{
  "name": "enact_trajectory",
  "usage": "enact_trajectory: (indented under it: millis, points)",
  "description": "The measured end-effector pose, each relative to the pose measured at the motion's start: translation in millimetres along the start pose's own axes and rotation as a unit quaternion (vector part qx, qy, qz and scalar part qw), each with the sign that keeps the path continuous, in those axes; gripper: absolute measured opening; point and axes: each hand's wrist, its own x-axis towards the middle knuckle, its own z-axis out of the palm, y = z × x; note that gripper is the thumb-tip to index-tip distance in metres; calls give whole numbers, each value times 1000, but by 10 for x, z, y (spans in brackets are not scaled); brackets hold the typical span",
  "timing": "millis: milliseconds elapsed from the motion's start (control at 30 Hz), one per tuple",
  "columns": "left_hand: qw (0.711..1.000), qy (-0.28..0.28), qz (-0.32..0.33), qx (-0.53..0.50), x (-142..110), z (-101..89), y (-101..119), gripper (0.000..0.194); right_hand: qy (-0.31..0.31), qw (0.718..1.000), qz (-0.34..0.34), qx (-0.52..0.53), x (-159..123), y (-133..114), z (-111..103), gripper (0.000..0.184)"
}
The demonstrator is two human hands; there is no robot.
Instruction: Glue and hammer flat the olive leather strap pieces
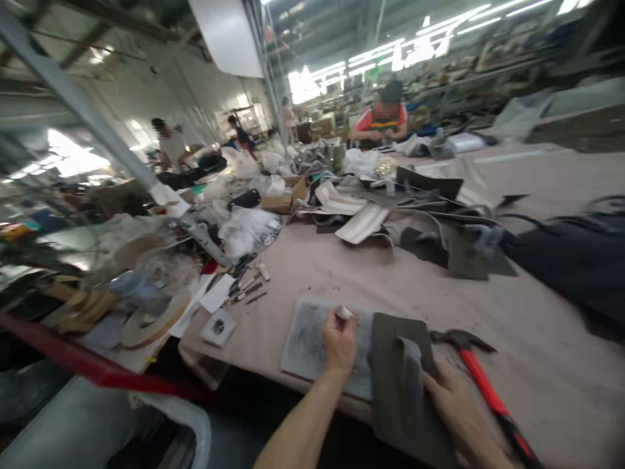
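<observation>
My left hand (340, 342) is closed above a grey rectangular board (305, 335) at the front edge of the table. A small whitish thing (344, 312) shows at its fingertips, too blurred to name. My right hand (452, 394) grips the right side of a dark grey-green fabric panel (390, 384). This panel overlaps the board's right part and hangs over the table edge, with a lighter grey strip (413, 371) on its face. Just right of my right hand lies a claw hammer (481, 374) with a red and black handle.
Several hand tools (251, 286) and a small white square pad (218, 327) lie at left. Beyond are piled fabric pieces (430, 221), a cardboard box (283, 198) and plastic bags. A black bag (576, 260) sits at right. A slanted metal post (117, 150) rises at left. Co-workers are farther back.
</observation>
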Motion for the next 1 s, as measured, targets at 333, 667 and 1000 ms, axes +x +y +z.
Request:
enact_trajectory:
  millis: [333, 667, 1000]
  points:
    - [985, -165, -12, -48, 161, 315, -124, 22, -123, 968, 114, 186, -62, -51, -42, 44]
    - [964, -253, -54, -54, 233, 613, -285, 30, -126, 963, 188, 147, -41, -53, 39, 31]
    - [961, -266, -63, -40, 248, 531, -316, 35, -75, 978, 123, 149, 13, 47, 68, 36]
